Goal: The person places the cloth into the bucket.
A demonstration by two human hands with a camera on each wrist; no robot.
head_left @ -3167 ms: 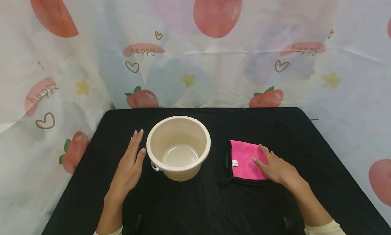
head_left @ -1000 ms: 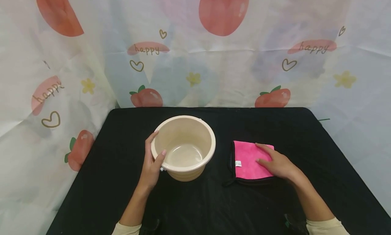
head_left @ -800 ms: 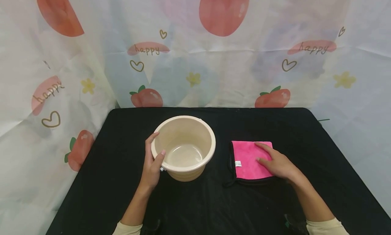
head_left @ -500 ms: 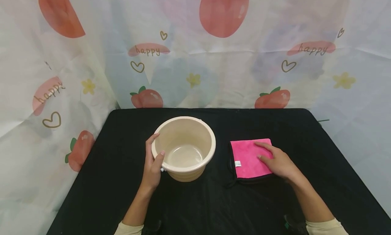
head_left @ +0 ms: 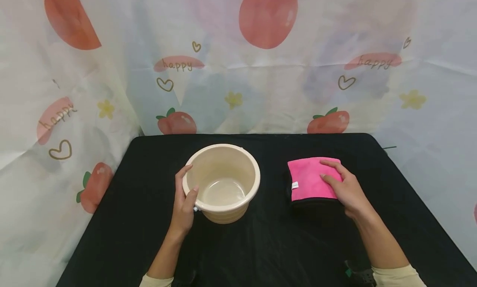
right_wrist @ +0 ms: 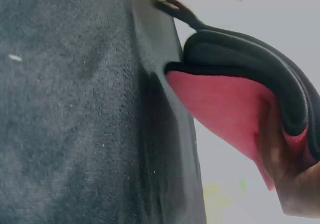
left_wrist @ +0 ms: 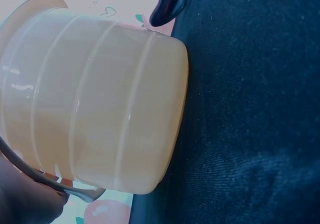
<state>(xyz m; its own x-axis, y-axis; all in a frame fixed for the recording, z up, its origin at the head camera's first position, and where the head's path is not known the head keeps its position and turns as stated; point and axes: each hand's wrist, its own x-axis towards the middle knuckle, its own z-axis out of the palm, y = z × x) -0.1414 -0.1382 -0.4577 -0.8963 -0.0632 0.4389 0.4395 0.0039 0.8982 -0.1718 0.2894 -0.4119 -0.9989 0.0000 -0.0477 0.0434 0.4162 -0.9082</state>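
A cream plastic bucket (head_left: 225,214) stands upright on the black table, its mouth facing up and nothing inside. My left hand (head_left: 182,208) grips its left rim, thumb in front and fingers along the side. In the left wrist view the ribbed bucket wall (left_wrist: 100,99) fills the left, with a grey handle (left_wrist: 82,194) beside my hand (left_wrist: 25,199). My right hand (head_left: 348,189) pinches a folded pink cleaning cloth (head_left: 309,175) with black edging and a white tag. Off the tabletop, the cloth (right_wrist: 225,104) bends in the right wrist view, its black loop (right_wrist: 180,12) sticking out.
A black cloth covers the table (head_left: 275,254). Behind and to the left hangs a pale curtain (head_left: 261,88) printed with fruit, hearts and "happy". Dark fabric lies between the bucket and the pink cloth.
My left hand has gone from flat beside the bucket to gripping its rim. My right hand, earlier resting on the pink cloth, has taken hold of it and raised it from the table.
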